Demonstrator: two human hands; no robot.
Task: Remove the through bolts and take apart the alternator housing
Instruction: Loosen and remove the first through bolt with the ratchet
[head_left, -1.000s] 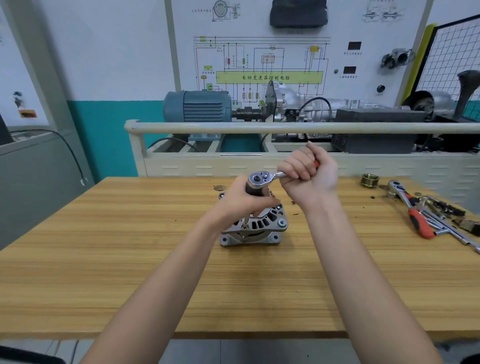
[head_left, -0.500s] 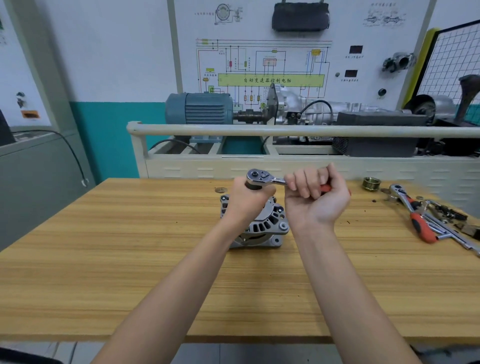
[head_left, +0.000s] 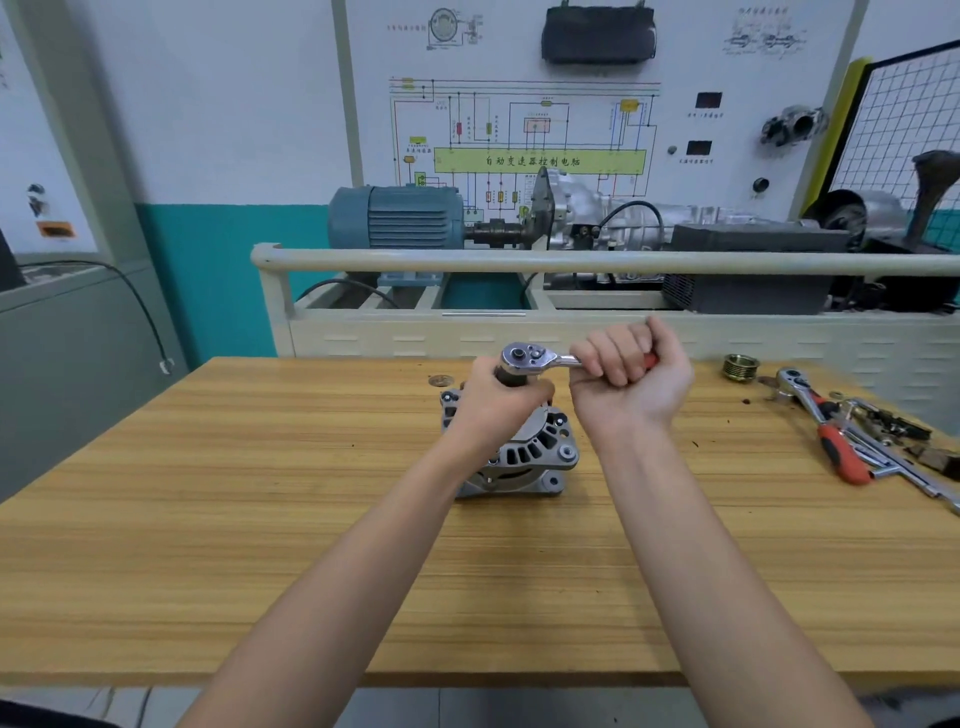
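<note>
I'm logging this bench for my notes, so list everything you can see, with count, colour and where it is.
alternator: one, silver-grey, centre of the table.
ratchet wrench: one, chrome with red grip, on top of the alternator.
pulley: one, brassy, far right of the table.
spare ratchet: one, chrome and red, right side among loose tools.
washer: one, dull metal, behind the alternator.
table: one, light wood.
electric motor: one, blue-grey, on the trainer rig behind.
wiring diagram board: one, white, on the wall.
left hand: grips the socket under the wrench head.
right hand: fingers curled round the wrench handle.
</note>
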